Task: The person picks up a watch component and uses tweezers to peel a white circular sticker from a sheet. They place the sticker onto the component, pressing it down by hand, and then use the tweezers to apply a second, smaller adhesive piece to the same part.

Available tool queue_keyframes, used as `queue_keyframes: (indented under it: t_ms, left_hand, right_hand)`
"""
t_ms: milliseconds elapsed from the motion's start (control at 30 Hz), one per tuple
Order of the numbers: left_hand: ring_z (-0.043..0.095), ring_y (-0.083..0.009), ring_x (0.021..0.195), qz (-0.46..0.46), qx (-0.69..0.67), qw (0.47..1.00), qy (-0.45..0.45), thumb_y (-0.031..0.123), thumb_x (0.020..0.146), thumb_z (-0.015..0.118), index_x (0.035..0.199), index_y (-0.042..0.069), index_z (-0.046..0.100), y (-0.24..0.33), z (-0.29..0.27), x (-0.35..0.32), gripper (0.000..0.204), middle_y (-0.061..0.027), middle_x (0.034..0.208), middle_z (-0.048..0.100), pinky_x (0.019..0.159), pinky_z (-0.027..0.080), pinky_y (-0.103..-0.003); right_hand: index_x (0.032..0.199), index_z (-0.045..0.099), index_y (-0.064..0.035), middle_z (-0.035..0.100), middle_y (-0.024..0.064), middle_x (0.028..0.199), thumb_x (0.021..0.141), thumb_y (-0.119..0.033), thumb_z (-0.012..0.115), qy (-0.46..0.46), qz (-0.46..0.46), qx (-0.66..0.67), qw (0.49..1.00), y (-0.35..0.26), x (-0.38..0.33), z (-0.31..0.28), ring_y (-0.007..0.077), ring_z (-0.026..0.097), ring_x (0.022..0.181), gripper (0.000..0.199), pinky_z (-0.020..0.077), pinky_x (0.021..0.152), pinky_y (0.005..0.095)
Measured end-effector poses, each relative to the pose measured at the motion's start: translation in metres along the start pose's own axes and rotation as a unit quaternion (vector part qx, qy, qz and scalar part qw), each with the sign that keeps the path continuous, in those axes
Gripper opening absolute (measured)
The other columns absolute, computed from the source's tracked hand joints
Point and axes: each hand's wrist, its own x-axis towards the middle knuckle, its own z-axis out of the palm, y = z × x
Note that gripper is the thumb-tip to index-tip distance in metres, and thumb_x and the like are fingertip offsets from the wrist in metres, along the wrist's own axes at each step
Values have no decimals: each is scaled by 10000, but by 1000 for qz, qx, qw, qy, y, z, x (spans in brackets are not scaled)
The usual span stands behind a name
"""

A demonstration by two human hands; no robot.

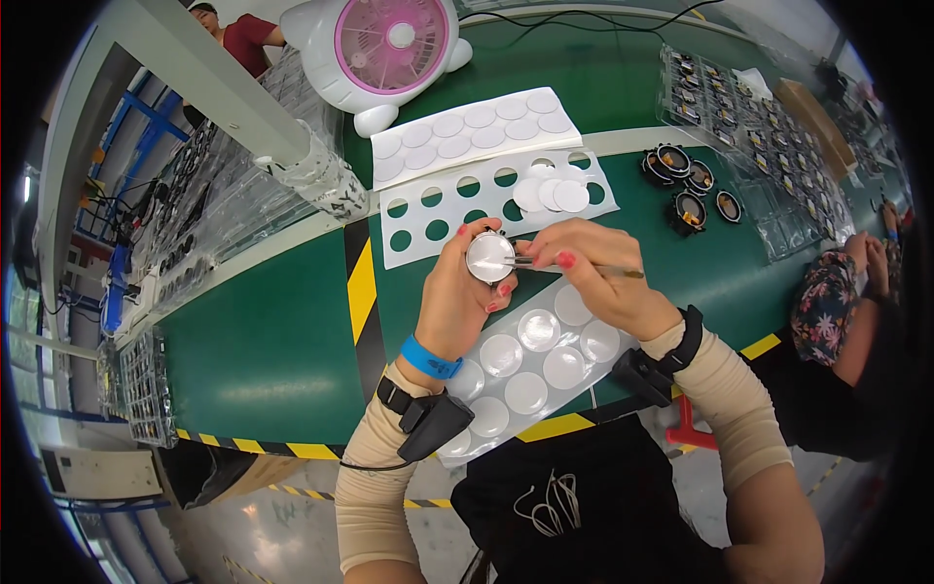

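Note:
My left hand (461, 292) grips a round watch case (489, 258) by its edge, its white disc-like face turned up. In my right hand (603, 273) is a pair of metal tweezers (574, 267), held between thumb and fingers. The tips of the tweezers rest at the right side of the case's face; whether they pinch anything there I cannot tell. Under my hands lies a clear sheet of round stickers (525, 392). Beyond them is a white sheet with punched-out holes (449, 227), with several loose white discs (550, 193) piled on its right part.
A backing sheet of round labels (474, 131) lies farther back, below a white and pink fan (387, 58). At right are several black round cases (686, 209) and clear trays of parts (725, 122). A grey post (224, 83) stands left. Another person's hands (871, 258) show far right.

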Motion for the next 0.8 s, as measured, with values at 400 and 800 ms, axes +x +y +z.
queue_keyframes:
  t_ms: [400, 800]
  left_hand:
    - [423, -127, 574, -3, 32, 999, -22, 387, 951, 267, 1040, 90, 442, 0, -6, 1, 356, -91, 888, 560, 471, 293, -213]
    - [413, -128, 547, -50, 27, 998, -27, 362, 954, 245, 1028, 70, 444, 1, 16, -3, 360, -116, 818, 561, 445, 297, -218]
  right_hand:
    - [807, 579, 54, 614, 180, 885, 921, -159, 397, 19, 177, 130, 976, 0, 1, 3, 236, 636, 783, 303, 513, 679, 310]
    - [862, 550, 25, 610, 189, 892, 948, -337, 372, 123, 360, 523, 763, 15, 5, 2, 228, 643, 757, 412, 539, 681, 316]
